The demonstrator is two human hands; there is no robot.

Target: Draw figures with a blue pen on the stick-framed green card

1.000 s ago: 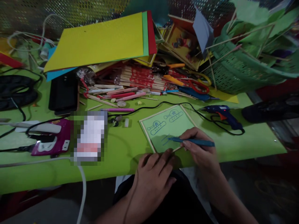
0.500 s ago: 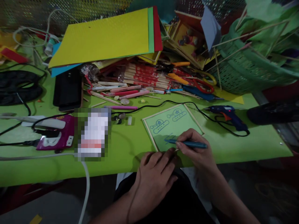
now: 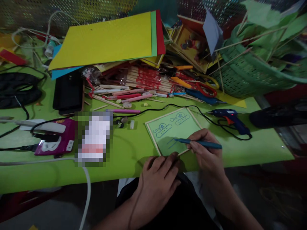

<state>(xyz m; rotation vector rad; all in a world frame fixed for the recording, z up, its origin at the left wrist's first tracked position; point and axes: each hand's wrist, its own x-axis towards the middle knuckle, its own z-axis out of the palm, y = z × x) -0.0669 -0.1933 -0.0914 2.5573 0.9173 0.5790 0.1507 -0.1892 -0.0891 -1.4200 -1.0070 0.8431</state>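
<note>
A dark blue-green marker pen (image 3: pixel 203 143) is gripped in my right hand (image 3: pixel 208 151), its tip on a light green card (image 3: pixel 176 129) edged with thin wooden sticks. Two tank-like outlines with stars are drawn on the card's upper half, and short slanted lines lie near the pen tip. Flat at the card's lower edge rests my left hand (image 3: pixel 158 179), fingers extended and touching the stick border there. Part of that border is hidden under its fingers.
A glue gun (image 3: pixel 226 116) with a black cable lies right of the card. Behind are pens, bundled sticks, scissors (image 3: pixel 207 89), stacked coloured paper (image 3: pixel 103 38) and a green basket (image 3: pixel 254 70). To the left are a blurred-out phone (image 3: pixel 94 137) and a purple power strip (image 3: pixel 56 135).
My right hand and the marker have moved slightly right. Another slanted line now shows on the card. My left hand stays in place at the lower edge.
</note>
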